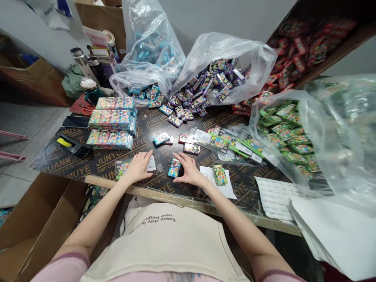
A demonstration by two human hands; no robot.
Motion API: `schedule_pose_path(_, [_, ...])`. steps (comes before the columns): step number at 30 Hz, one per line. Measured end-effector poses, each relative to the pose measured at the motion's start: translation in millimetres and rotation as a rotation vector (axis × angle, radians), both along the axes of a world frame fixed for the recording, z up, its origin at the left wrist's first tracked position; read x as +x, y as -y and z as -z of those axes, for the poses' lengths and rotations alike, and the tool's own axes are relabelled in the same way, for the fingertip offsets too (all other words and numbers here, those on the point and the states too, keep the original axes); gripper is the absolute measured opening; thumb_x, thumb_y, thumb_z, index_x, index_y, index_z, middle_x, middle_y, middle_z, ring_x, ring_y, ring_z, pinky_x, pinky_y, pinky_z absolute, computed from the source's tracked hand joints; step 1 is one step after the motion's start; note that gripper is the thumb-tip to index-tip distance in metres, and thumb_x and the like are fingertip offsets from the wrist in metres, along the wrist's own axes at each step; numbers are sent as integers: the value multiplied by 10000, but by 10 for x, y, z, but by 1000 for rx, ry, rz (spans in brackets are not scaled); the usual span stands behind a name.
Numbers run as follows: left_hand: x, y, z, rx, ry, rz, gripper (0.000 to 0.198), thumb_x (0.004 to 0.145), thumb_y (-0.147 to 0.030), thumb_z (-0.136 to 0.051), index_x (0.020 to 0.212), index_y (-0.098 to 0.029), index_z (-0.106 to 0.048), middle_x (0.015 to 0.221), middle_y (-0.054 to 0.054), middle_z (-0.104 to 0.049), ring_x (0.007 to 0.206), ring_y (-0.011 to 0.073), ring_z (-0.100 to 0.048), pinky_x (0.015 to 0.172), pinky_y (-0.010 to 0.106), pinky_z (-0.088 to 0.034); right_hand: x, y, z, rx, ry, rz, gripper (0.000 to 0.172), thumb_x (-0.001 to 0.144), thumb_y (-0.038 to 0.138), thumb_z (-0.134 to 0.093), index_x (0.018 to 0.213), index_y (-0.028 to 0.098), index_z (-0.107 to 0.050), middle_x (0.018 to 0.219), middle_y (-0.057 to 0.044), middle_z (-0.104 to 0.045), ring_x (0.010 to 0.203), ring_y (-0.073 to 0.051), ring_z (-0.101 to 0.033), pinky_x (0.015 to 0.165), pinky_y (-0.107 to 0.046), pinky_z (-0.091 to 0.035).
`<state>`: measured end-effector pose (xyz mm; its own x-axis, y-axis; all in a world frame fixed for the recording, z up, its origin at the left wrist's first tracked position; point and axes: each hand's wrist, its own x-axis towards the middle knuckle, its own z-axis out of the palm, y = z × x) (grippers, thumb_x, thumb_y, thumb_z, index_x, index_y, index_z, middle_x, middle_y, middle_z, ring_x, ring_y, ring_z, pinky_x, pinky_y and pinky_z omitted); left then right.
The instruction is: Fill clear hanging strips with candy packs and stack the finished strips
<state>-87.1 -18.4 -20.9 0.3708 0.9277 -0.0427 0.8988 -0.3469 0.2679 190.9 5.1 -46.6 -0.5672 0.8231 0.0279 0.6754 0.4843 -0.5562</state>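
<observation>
Near the table's front edge, my right hand curves its thumb and fingers around the two ends of a small blue printed box. My left hand rests with fingers apart over a flat printed packaging sleeve with a barcode, partly covered by the hand. Just beyond lie a blue box, overlapping a dark one, a red box and a purple box. To the right of my right hand, a green packet lies on white paper.
Stacked multicoloured packs stand at left beside a tape dispenser, phone and scissors. Plastic bags of blue, purple and green boxes line the back and right. Flat sleeves lie mid-right; an open carton sits lower left.
</observation>
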Motion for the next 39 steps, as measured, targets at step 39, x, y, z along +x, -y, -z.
schedule_pose_path(39, [343,94,203,-36,155,46,969,647,-370,-731,1456,-162,-239,1268,162,-526,1156,327,-477,983,473,-363,65,-418,58,227,324,573,834,740,687,-561,1359,147,-418,1085,-203,-583,1013,-348,-519,863,-464,-351])
